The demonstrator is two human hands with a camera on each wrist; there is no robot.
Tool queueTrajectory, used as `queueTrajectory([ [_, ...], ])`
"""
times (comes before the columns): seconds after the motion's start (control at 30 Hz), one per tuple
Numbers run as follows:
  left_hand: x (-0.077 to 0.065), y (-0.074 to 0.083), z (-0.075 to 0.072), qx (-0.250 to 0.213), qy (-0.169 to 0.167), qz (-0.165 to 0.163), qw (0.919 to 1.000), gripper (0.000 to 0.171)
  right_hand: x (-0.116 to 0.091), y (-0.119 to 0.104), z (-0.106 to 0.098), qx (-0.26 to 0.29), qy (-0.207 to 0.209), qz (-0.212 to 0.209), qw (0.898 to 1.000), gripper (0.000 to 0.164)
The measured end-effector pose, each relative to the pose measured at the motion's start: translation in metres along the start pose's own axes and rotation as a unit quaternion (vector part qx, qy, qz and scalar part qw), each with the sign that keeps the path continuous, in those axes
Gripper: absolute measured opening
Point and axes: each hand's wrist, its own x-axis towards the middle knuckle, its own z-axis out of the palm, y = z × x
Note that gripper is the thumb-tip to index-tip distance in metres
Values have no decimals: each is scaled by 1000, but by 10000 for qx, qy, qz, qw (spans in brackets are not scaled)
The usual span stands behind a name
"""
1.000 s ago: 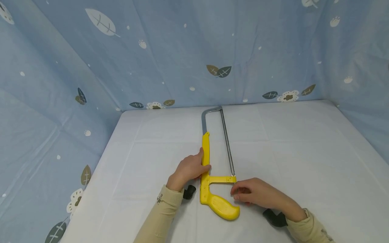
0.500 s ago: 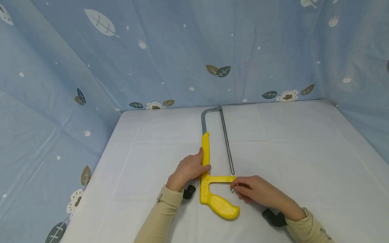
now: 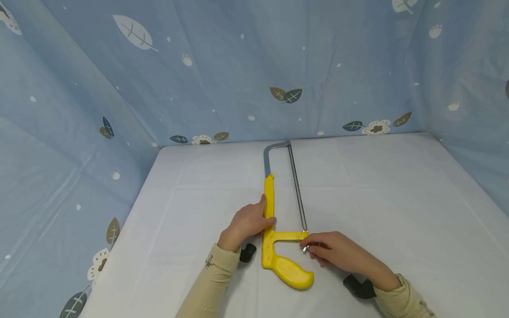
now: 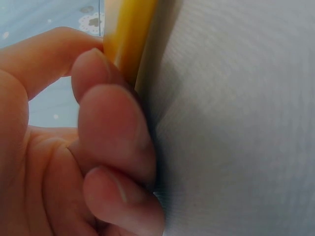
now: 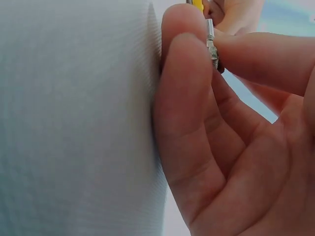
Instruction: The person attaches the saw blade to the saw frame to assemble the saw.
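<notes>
A small, silver-coloured metal wing nut [image 3: 305,248] sits between the thumb and forefinger of a person's right hand [image 3: 338,249], which pinches it from the right. The nut lies just beside the right end of the yellow crosspiece [image 3: 284,236], on its near side; whether it is threaded on there I cannot tell from here, the fingers being in the way. It is roughly in line with the long, slim, dark metal blade [image 3: 297,187], which slants from far left to near right. The yellow hacksaw with a grey metal bow [image 3: 269,198] lies flat, its long axis running near to far, its rounded yellow handle [image 3: 292,271] at the near end, left of the right hand.

The right hand is clearly the nearer of the two to the nut. The left hand [image 3: 246,221], farther away and to the left, grips the frame's long yellow bar, thumb across the top, fingers bent at its left side. Beneath everything spreads a white cloth-covered table [image 3: 199,185]; a pale blue leaf-print curtain [image 3: 238,53] hangs at the far side.
</notes>
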Motion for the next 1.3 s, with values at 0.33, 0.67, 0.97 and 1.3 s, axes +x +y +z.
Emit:
queueTrajectory([
  [0.33,-1,-1,2,-91,-23,20,10000,80,-3,-1,1,436,145,210,9987,16],
  [0.67,-2,0,2,-74,14,14,10000,79,-3,1,1,-8,315,233,9992,9],
  [0.97,-2,0,2,-53,8,17,10000,79,-3,0,1,75,380,511,9979,25],
  [1.3,-3,1,0,-24,7,16,10000,79,-3,0,3,-158,557,534,9969,34],
])
